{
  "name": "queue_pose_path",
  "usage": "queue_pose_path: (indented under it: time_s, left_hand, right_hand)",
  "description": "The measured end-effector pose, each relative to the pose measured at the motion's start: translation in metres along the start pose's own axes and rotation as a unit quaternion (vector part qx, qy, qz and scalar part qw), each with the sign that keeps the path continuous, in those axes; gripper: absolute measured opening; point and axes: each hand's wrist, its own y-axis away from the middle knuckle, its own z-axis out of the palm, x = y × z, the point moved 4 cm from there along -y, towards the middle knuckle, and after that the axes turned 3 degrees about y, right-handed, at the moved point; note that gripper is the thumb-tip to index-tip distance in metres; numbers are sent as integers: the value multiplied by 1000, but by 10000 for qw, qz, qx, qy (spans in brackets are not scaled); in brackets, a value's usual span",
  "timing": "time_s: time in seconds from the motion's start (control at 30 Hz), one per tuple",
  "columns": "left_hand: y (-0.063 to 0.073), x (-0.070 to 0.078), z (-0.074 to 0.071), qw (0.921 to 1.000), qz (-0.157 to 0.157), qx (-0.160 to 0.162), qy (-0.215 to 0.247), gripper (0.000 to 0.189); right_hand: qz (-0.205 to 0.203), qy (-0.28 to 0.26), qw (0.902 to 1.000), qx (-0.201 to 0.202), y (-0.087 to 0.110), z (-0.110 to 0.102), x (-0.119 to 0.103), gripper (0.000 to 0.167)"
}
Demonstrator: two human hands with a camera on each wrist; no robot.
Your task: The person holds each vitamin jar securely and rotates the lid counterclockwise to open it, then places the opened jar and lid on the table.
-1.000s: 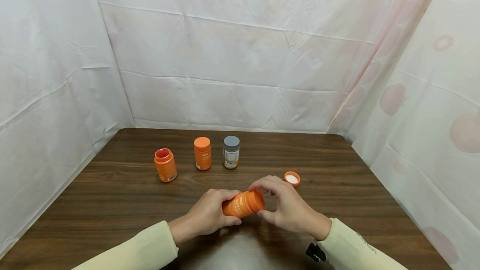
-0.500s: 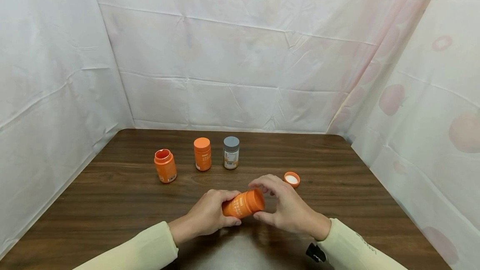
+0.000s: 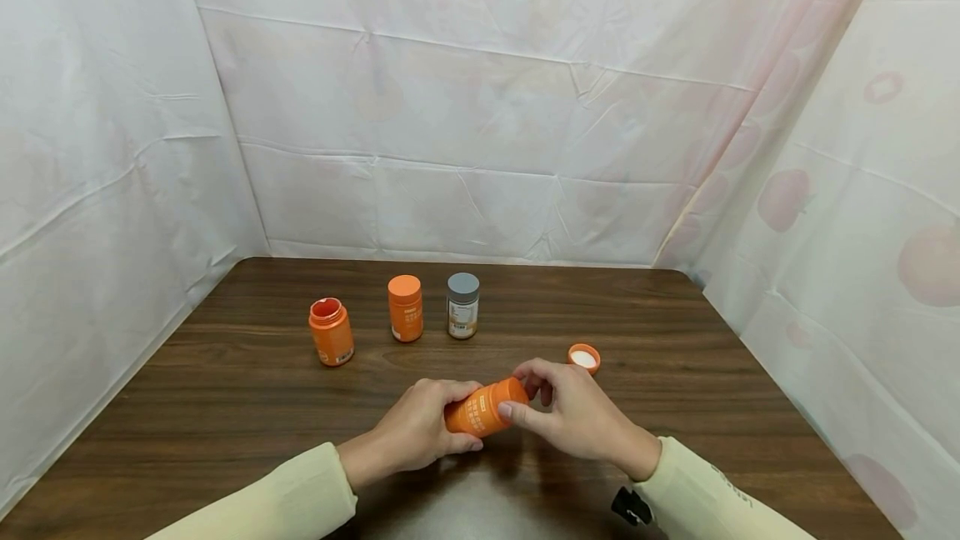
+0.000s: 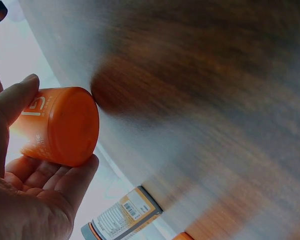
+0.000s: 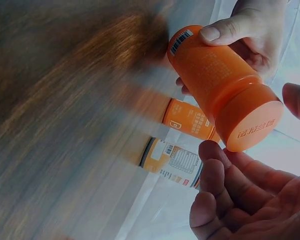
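Note:
A capped orange bottle [image 3: 480, 411] lies tilted on its side just above the brown table [image 3: 225, 407], its cap end [image 5: 252, 125] pointing right. My left hand [image 3: 420, 423] grips its body, thumb on top and fingers under the base [image 4: 64, 125]. My right hand [image 3: 558, 407] curls round the cap end. Its thumb lies along the near side and its fingers arch over the far side. In the right wrist view the fingers [image 5: 212, 155] touch the cap's edge.
Three bottles stand in a row behind: an orange one without a cap [image 3: 331, 332], a capped orange one [image 3: 405, 307] and a grey-capped one [image 3: 462, 305]. A loose orange cap [image 3: 583, 357] lies upturned beyond my right hand. White sheets wall in the table on three sides.
My right hand has drawn in on the cap end: the thumb moved up onto the bottle and the fingers curled tighter. The left hand and bottle stayed put.

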Motion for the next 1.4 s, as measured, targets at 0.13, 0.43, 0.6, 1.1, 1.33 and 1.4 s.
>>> queue_pose_path:
  time_s: [0.13,0.43,0.6,1.1,1.33,1.4]
  left_hand:
    - [0,0,0,10000,-27,-23,4,49]
    - [0,1,0,10000,74,11,-45,49]
    - [-1,1,0,9999,70,17,-78,48]
    - [0,1,0,10000,40,-15,-51,49]
    - [-1,1,-1,10000,16,-19,-74,49]
    - [-1,1,-1,10000,3,-27,-60,49]
  right_hand:
    - [-32,-40,10000,-83,0,1,0,45]
    - [-449,-25,9990,-30,0,-1,-2,33]
    - [-813,41,9966,131,1,-3,-5,37]
    - [-1215,-25,9924,195,2,-3,-7,57]
    - [-875,50,9959,225,2,-5,-6,48]
    - [-584,109,9981,188,2,-5,-5,45]
